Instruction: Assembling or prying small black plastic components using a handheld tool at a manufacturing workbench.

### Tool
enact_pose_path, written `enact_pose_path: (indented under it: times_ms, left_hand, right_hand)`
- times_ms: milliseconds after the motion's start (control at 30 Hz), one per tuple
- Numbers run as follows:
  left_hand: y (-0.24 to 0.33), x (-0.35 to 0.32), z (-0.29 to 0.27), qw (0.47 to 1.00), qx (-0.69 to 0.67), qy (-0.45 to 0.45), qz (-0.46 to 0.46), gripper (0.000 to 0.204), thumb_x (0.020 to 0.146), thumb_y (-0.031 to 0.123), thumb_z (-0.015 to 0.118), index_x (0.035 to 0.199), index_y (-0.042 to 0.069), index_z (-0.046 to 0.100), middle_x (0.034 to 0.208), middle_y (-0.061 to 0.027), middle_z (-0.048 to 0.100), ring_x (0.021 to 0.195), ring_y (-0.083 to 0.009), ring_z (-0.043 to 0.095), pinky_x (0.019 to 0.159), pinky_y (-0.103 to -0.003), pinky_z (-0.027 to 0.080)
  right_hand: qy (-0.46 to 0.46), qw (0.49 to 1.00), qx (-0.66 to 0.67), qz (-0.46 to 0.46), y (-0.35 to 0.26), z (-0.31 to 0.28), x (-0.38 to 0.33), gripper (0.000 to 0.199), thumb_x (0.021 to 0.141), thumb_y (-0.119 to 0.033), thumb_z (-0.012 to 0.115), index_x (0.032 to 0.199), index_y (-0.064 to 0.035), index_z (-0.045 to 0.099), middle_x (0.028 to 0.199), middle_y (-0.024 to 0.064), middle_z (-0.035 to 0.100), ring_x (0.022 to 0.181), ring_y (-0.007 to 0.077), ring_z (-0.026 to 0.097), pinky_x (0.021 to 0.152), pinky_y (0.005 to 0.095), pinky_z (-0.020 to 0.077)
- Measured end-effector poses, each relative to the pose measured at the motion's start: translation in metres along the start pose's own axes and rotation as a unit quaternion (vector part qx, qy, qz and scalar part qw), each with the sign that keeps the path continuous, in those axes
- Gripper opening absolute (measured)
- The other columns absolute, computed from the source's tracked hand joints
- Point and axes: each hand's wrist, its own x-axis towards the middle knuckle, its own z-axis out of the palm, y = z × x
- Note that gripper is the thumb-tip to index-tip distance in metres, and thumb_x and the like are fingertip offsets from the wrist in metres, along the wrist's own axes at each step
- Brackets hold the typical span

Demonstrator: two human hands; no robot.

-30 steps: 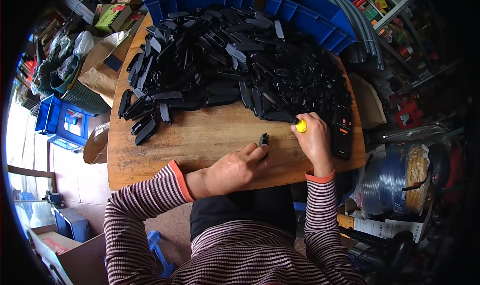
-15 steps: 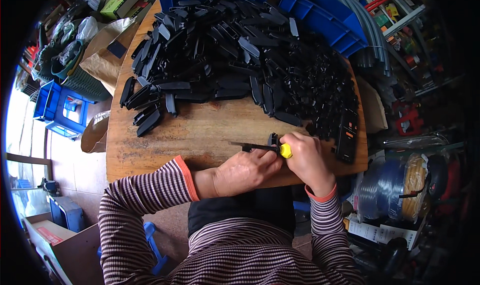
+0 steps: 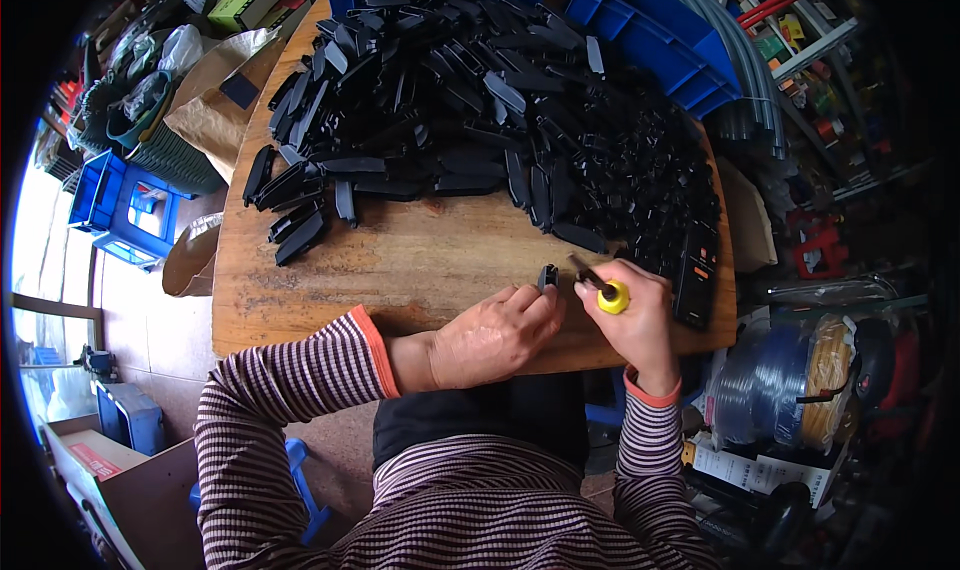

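The left hand [image 3: 498, 335] has its fingers drawn narrow around a small black part [image 3: 548, 276], whose far end sticks out at about one o'clock from that hand; its near end is hidden in the grip. Holding it low by one end probably steadies it while leaving the other end exposed. The right hand [image 3: 635, 310] has its fingers wrapped round a yellow-handled tool [image 3: 614, 297], its dark shaft angled toward ten or eleven o'clock, the tip near the part yet seemingly apart from it. That grip likely allows fine control. Across the wooden counter [image 3: 420, 255], a heap of black pieces [image 3: 440, 100] spreads at eleven o'clock from the hands, perhaps pushed back for working room; a dark handheld device [image 3: 695, 280] lies at two o'clock from the right hand.
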Motion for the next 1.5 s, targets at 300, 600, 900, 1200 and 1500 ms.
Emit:
enact_pose_path:
  times_ms: [300,600,900,1200,1500]
  left_hand:
    - [0.005,-0.004,0.001,0.998,-0.012,-0.044,-0.036,0.046,0.078,0.016,0.058,0.119,-0.005,0.059,0.116,-0.0165,0.059,0.099,-0.024,0.06,0.081,-0.031,0.051]
    - [0.007,-0.005,-0.005,0.996,0.062,-0.032,0.048,0.037,0.075,0.016,0.059,0.107,-0.002,0.065,0.111,-0.0133,0.061,0.105,-0.0254,0.06,0.084,-0.032,0.052]
    - [0.005,-0.007,-0.003,0.999,0.029,-0.018,0.025,0.044,0.075,0.016,0.059,0.113,-0.005,0.062,0.113,-0.0164,0.06,0.103,-0.0269,0.06,0.087,-0.031,0.052]
    - [0.003,-0.005,-0.006,0.998,0.0,-0.047,0.037,0.049,0.076,0.016,0.058,0.122,-0.001,0.059,0.121,-0.0155,0.058,0.112,-0.0284,0.056,0.094,-0.037,0.048]
    - [-0.051,0.018,-0.002,1.0,-0.018,0.012,0.014,0.031,0.08,0.015,0.06,0.11,0.007,0.058,0.101,-0.0086,0.054,0.099,-0.0243,0.055,0.082,-0.035,0.045]
  right_hand:
    - [0.035,0.994,-0.044,-0.093,0.012,0.024,0.009,0.018,0.073,0.004,0.072,0.088,-0.0027,0.065,0.078,0.0109,0.064,0.07,0.0297,0.066,0.06,0.0349,0.0507]
    - [-0.047,0.97,-0.175,-0.163,0.006,0.016,0.015,0.018,0.072,0.003,0.069,0.088,-0.0015,0.065,0.079,0.0118,0.063,0.069,0.0315,0.065,0.064,0.0364,0.0522]
    - [-0.046,0.995,0.092,-0.011,-0.015,-0.005,0.041,0.011,0.08,0.0,0.068,0.089,-0.0026,0.062,0.073,0.0047,0.063,0.062,0.0174,0.06,0.058,0.0308,0.0478]
    - [0.285,0.902,0.321,-0.037,0.003,0.012,0.032,0.009,0.09,-0.011,0.064,0.087,-0.005,0.058,0.076,0.0042,0.062,0.064,0.0082,0.054,0.059,0.0223,0.0439]
    - [0.149,0.969,-0.184,0.075,0.047,-0.02,-0.007,0.016,0.081,-0.009,0.072,0.091,0.0015,0.067,0.086,0.0149,0.066,0.075,0.0296,0.064,0.068,0.0345,0.0501]
